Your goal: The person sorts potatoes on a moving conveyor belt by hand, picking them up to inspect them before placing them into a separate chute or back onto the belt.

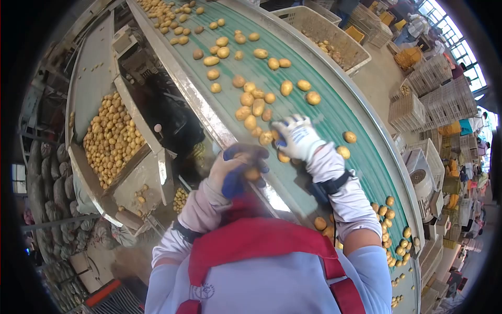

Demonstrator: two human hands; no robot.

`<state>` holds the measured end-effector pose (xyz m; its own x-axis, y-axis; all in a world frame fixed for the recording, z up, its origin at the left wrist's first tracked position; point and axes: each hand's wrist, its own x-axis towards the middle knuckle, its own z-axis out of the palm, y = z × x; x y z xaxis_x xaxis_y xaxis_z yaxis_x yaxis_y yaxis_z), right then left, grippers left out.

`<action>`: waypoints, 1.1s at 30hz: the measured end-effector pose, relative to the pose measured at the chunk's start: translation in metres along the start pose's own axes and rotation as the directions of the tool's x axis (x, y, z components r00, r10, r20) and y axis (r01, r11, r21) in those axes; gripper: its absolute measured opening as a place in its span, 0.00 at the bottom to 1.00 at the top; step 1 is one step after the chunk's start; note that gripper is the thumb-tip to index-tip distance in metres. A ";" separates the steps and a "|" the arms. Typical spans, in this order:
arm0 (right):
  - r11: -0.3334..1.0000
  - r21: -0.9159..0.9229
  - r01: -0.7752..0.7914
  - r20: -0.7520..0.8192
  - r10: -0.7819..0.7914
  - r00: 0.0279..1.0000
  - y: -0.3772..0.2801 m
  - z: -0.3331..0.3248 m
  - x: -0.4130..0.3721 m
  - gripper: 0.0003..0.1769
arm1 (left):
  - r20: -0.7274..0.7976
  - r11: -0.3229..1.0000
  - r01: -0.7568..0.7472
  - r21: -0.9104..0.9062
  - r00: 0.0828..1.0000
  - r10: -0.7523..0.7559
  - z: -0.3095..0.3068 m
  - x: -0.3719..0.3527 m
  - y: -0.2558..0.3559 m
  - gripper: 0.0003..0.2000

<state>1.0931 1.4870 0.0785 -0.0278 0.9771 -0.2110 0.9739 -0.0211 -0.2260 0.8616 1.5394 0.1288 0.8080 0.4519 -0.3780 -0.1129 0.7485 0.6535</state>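
Observation:
Many potatoes (258, 107) lie scattered over a green conveyor belt (334, 118). My left hand (238, 170), in a white glove with a blue palm, is above the belt's near metal edge. Its fingers curl round a potato (252, 174), and motion blurs them slightly. Over the belt, my right hand (299, 137), gloved the same way, reaches down with bent fingers against a potato (275, 134) beside the cluster. Another potato (283, 157) lies just below that hand. The right palm is mostly hidden from above.
To the left, a metal chute (99, 196) holds a heap of potatoes. A metal rail (191, 94) edges the belt. Beyond it stands a plastic crate (334, 44) with potatoes inside. Stacked crates (436, 78) and other people are at the far right; filled sacks (49, 183) are at the left.

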 end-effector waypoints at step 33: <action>0.846 0.518 -0.127 -0.159 0.241 0.958 0.045 0.035 -0.094 0.27 | 0.220 -0.570 -0.204 0.796 0.975 -0.041 0.004 0.080 0.010 0.20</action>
<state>1.1320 1.3865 0.0549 0.2436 0.9641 -0.1055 0.7106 -0.2514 -0.6571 0.9276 1.5809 0.1077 0.9194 0.3030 -0.2509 0.3600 -0.9051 0.2263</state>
